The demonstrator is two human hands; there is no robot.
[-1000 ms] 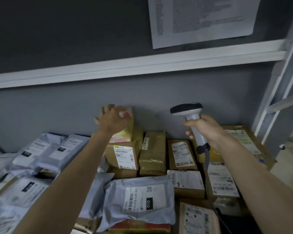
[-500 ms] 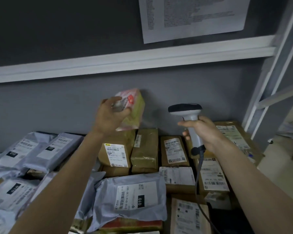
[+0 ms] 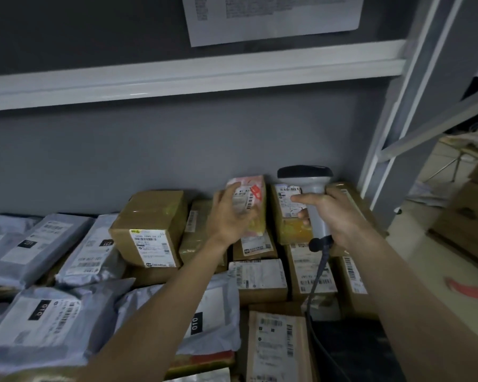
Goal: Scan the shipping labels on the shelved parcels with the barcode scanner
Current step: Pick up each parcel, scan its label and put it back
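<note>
While the small pink-and-yellow parcel (image 3: 249,205) is gripped at its left edge by the left hand (image 3: 229,216), fingers curled round it and its white shipping label (image 3: 243,198) turned up toward the camera, the barcode scanner (image 3: 312,199) is clasped by its handle in the right hand (image 3: 334,213), just right of centre in the frame. The parcel is held upright, its long axis running roughly top to bottom, and it lies immediately left of the scanner, the two close together but apparently not touching. The scanner's dark head is at the top and seems to face away, toward the grey back wall (image 3: 177,150), so a turn of the head leftward and down onto the label is judged to be what the coming scan depends on; the right hand is the nearer to that. The scanner's window cannot be seen, and the label's print is blurred. The scanner cable (image 3: 319,274) drops toward the lower frame across brown boxes (image 3: 149,227), while grey mailer bags (image 3: 39,321) fill the lower left, several cut off by the frame edge.
</note>
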